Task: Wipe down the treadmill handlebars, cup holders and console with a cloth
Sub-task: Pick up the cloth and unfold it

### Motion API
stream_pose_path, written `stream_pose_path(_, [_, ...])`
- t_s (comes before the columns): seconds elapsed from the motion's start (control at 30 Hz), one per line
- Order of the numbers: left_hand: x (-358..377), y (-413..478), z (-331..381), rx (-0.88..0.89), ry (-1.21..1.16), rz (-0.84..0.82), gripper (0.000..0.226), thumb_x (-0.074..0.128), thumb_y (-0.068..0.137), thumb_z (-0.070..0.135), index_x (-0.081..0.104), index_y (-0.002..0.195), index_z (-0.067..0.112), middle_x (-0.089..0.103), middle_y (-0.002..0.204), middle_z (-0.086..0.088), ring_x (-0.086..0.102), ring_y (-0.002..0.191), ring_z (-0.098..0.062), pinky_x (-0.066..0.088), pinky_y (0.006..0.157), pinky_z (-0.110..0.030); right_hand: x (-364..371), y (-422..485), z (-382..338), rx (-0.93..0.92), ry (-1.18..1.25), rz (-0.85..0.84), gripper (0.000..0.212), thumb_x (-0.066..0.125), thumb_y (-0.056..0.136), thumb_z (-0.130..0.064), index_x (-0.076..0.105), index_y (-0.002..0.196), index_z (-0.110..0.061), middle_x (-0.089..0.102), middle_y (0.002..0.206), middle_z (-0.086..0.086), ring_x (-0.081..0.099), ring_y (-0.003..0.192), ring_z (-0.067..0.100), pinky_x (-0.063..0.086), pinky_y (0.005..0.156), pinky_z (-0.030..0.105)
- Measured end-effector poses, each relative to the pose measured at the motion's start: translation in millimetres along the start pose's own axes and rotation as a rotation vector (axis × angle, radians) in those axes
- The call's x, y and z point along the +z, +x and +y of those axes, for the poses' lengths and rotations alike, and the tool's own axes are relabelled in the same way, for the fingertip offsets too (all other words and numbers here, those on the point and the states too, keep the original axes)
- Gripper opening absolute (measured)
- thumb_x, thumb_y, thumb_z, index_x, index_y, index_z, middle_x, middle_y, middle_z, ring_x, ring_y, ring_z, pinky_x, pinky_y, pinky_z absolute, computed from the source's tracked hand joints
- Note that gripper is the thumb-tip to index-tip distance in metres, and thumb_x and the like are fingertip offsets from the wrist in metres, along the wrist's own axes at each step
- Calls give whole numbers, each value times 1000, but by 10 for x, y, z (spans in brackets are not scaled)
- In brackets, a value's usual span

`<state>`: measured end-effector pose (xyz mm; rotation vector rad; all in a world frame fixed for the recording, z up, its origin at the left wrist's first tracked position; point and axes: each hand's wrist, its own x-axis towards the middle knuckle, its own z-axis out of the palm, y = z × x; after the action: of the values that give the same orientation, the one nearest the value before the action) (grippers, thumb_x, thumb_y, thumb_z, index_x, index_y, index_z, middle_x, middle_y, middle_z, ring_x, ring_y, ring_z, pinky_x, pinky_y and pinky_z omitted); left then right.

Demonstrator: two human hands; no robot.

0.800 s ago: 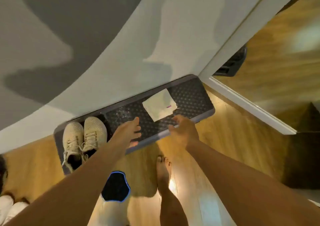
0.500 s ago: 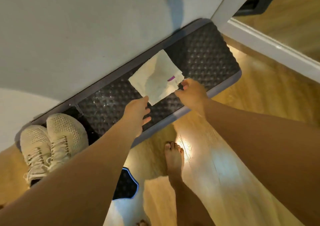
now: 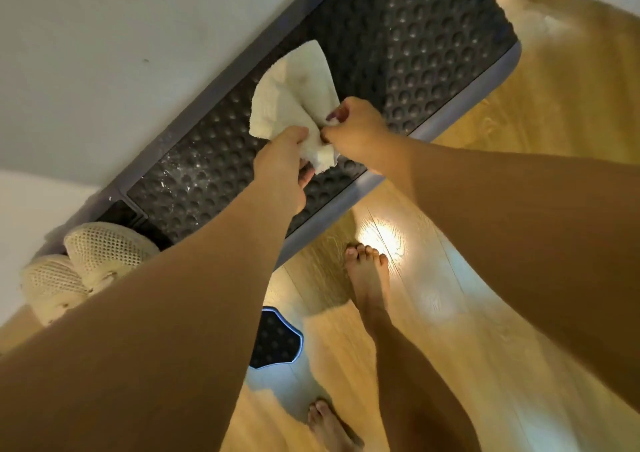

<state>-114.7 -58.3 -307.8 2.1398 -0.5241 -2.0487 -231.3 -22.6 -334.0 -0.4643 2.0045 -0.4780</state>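
Cloth [image 3: 294, 94] now bunched, gripped by hands [image 3: 282, 160] [image 3: 356, 129]

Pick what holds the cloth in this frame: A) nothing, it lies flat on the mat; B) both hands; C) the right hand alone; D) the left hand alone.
B: the left hand and the right hand each grip the bunched cloth over the mat.

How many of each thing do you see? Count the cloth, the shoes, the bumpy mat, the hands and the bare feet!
cloth: 1
shoes: 2
bumpy mat: 1
left hand, right hand: 2
bare feet: 2
total: 8
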Motion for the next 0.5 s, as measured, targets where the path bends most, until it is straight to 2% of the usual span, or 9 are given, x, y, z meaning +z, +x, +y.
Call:
stream_pose_path(0.1, [-213,-436,-126,28,-104,-14,31,65,84,10,63,115,14,69,114,-7,69,98,-21,58,81,-29,-92,-456,2,93,264,40,18,68,79,-16,54,90,-15,51,76,-5,49,70,11,40,59,25])
stream_pose_path(0.17, [-351,-864,-173,47,-237,-68,45,63,81,2,58,126,10,66,122,-12,67,105,-28,58,87,-35,-224,-891,-67,121,373,2,26,70,81,-15,59,103,-10,54,85,-4,54,79,12,47,62,23])
stream_pose_path(0.23, [-519,-1394,-160,53,-290,-69,54,63,76,0,55,129,11,64,125,-14,66,107,-32,59,84,-39,-363,-1479,-170,125,441,-90,31,71,85,-21,58,112,-15,60,99,-2,60,91,14,57,68,26])
stream_pose_path(0.33, [-907,-2297,-132,172,-223,-26,43,61,72,0,56,111,17,63,114,-9,64,101,-29,55,75,-38,-544,-2397,-400,77,499,-141,25,71,88,-31,59,106,-20,63,109,3,64,98,22,60,77,33])
stream_pose_path(0.4, [-1235,-2904,-141,231,-252,-6,37,57,78,-6,53,103,22,62,113,-9,62,99,-31,55,74,-42,-638,-3019,-649,40,521,-142,21,71,87,-31,60,102,-20,63,107,-1,62,98,20,60,76,30])
stream_pose_path(0.5, [-1864,-3755,-267,336,-286,5,47,58,80,-6,52,114,25,66,103,-5,62,94,-29,55,79,-49,-639,-3961,-1026,-103,488,-114,14,71,87,-20,62,96,-15,64,94,-2,62,90,16,57,71,27])
